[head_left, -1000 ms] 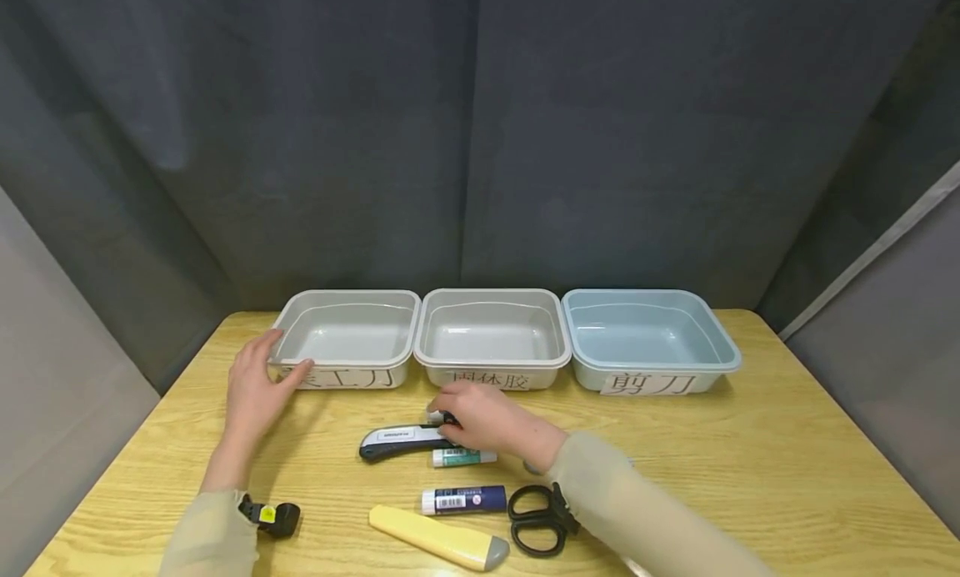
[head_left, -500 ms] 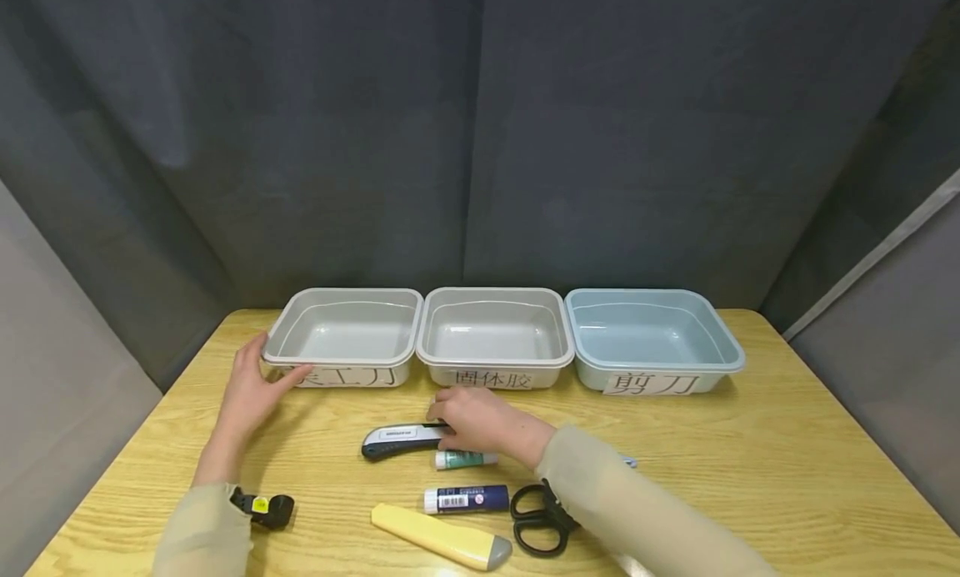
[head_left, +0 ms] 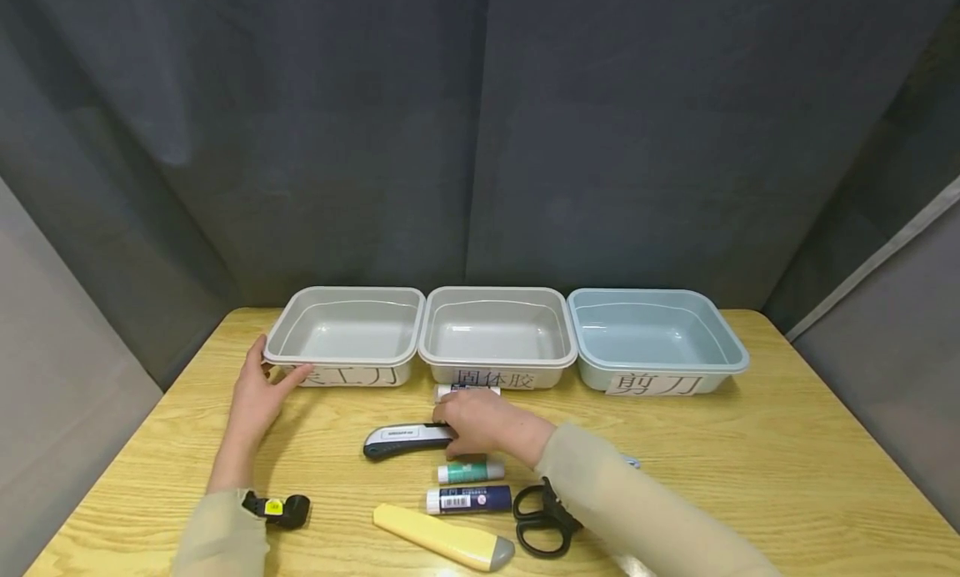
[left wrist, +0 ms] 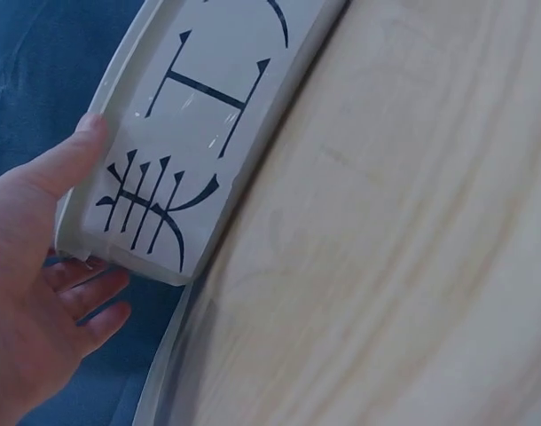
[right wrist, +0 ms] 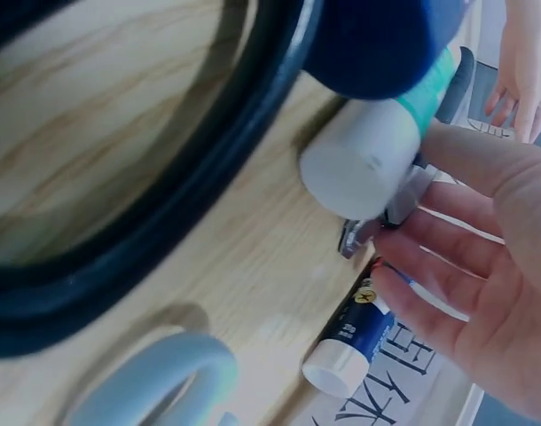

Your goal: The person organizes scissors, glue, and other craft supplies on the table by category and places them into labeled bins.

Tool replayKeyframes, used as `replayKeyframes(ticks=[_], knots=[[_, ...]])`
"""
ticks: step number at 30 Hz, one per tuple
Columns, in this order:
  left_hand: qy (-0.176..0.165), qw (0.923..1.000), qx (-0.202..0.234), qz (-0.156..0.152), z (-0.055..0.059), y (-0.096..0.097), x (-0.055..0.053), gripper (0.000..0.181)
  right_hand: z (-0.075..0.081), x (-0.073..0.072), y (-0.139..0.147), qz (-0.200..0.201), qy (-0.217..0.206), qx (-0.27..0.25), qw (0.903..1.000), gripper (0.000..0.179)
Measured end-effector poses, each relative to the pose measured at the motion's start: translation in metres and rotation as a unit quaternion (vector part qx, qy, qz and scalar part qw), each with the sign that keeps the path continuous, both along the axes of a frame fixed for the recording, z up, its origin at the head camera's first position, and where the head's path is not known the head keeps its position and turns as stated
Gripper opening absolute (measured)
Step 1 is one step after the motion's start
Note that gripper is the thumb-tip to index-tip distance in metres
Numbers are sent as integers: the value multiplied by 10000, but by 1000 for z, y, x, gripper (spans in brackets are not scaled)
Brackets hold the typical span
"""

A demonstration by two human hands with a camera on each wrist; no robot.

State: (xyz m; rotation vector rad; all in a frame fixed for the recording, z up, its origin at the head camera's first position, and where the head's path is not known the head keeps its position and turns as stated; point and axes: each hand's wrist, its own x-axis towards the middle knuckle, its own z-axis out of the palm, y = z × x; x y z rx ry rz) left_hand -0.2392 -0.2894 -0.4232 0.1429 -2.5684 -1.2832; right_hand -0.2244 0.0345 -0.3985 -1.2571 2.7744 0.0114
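In the head view, my left hand grips the front left corner of the left grey bin. The thumb lies on its front rim, and the other fingers reach round the side. My right hand pinches a grey-and-black utility knife near its right end, partly hidden by the fingers. Behind the right hand, a dark blue glue stick lies in front of the middle grey bin. A green-and-white glue stick lies just in front of the knife.
A light blue bin stands at the right of the row. Nearer are another blue glue stick, a yellow utility knife and black-handled scissors. Under the right forearm, a light blue handle shows.
The glue stick by the right fingers now lies back against the middle bin. The green one has shifted slightly toward me. My left fingers have settled round the bin's corner.
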Motion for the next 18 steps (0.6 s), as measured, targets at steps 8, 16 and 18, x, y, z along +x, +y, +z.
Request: replayKeyframes(ticks=[8,16,18], knots=[[103,9998,159,46,-3,0,0,94,3,-2,-1,60,-191,-12,9998,26],[183,9993,292,-134,-7,-4,-2,94,2,-4,-1,81,-404,-137,9991,25],[195,9993,309,-124,-8,-4,-3,93,3,-4,-1,54,-419,-150,9990,26]])
